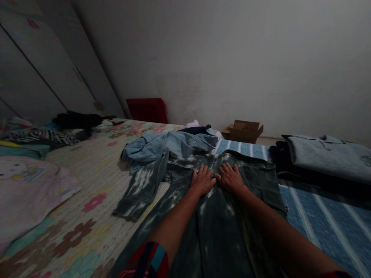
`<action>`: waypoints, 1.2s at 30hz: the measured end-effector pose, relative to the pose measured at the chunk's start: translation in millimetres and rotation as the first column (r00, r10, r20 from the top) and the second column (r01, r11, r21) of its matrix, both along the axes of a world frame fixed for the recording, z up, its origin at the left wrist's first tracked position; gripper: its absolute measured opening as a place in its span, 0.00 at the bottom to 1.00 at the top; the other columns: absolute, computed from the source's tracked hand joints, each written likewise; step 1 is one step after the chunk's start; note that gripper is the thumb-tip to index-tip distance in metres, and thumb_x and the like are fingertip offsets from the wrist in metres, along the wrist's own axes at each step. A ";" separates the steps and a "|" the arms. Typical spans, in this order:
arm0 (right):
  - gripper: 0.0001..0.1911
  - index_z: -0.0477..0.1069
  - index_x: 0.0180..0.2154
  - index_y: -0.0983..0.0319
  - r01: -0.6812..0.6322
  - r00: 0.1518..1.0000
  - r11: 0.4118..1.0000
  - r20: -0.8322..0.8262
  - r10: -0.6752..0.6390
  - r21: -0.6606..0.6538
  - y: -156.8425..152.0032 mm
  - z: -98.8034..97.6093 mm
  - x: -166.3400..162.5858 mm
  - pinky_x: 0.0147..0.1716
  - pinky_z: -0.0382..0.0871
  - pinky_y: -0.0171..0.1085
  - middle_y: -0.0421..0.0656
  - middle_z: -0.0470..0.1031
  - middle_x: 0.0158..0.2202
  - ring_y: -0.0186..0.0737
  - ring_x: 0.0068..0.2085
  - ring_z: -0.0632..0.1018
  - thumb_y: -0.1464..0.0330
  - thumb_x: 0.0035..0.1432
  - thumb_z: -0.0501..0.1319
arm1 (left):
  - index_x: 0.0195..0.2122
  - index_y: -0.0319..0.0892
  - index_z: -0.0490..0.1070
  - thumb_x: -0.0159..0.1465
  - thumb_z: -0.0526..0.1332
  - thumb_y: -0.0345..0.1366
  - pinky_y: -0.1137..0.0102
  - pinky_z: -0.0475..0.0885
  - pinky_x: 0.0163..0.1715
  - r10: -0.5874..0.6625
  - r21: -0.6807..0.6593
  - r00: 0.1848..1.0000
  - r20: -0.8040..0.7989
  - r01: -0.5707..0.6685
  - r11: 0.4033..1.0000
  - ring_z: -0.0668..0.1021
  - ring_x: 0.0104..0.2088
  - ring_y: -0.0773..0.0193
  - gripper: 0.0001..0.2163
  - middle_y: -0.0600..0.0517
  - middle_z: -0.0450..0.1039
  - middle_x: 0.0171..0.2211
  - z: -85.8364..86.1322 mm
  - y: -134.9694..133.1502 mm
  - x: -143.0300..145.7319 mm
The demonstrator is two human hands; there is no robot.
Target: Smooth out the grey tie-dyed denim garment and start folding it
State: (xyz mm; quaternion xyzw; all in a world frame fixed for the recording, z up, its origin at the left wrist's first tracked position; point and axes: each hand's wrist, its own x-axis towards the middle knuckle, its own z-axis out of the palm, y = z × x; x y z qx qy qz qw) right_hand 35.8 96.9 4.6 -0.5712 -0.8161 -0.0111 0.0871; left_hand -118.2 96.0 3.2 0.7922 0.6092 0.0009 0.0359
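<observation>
Lying spread out: dark-green, white-mottled, long-sleeved cloth garment (214,227), creased, one sleeve angled leftward.
Left hand (203,180): palm down on this garment, fingers extended.
Right hand (231,178): likewise flat on it, just beside the left, thumbs nearly meeting.
Pale-blue, denim-like garment (174,143): crumpled heap beyond both hands.
Blue, white-striped textile (327,220): flat, under the dark-green garment's right side.
</observation>
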 end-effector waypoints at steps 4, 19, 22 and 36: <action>0.23 0.64 0.57 0.58 -0.100 0.995 0.995 0.007 0.100 -0.025 2.0 2.7 4.2 0.62 0.41 0.53 0.47 0.62 0.62 0.45 0.64 0.58 0.58 0.69 0.42 | 0.66 0.43 0.52 0.67 0.42 0.50 0.49 0.42 0.63 -0.003 0.000 1.000 -0.004 0.003 1.000 0.47 0.68 0.53 0.28 0.44 0.45 0.68 0.6 -0.1 0.2; 0.34 0.60 0.60 0.72 0.176 0.982 0.984 -0.064 -0.178 -0.041 8.4 0.1 -10.9 0.60 0.40 0.57 0.60 0.54 0.65 0.57 0.66 0.52 0.53 0.66 0.40 | 0.66 0.42 0.52 0.67 0.43 0.51 0.49 0.42 0.62 -0.004 0.034 1.000 -0.024 0.005 0.999 0.48 0.68 0.54 0.29 0.44 0.46 0.68 -1.9 5.6 -1.6; 0.35 0.59 0.60 0.74 0.193 0.978 0.981 -0.067 -0.195 -0.034 9.0 0.3 -11.0 0.59 0.39 0.59 0.64 0.54 0.64 0.60 0.65 0.52 0.53 0.66 0.41 | 0.66 0.41 0.51 0.67 0.42 0.51 0.50 0.41 0.63 0.000 0.032 1.000 -0.025 0.001 0.999 0.47 0.68 0.54 0.30 0.43 0.46 0.68 -1.0 4.9 -1.0; 0.25 0.64 0.56 0.66 0.110 0.992 0.994 -0.066 -0.109 0.020 2.9 5.6 -14.8 0.61 0.37 0.55 0.56 0.62 0.61 0.52 0.64 0.55 0.60 0.68 0.41 | 0.66 0.40 0.52 0.67 0.43 0.48 0.50 0.41 0.63 0.007 0.040 0.999 -0.043 -0.005 0.999 0.48 0.68 0.54 0.28 0.44 0.46 0.68 1.2 3.5 -0.9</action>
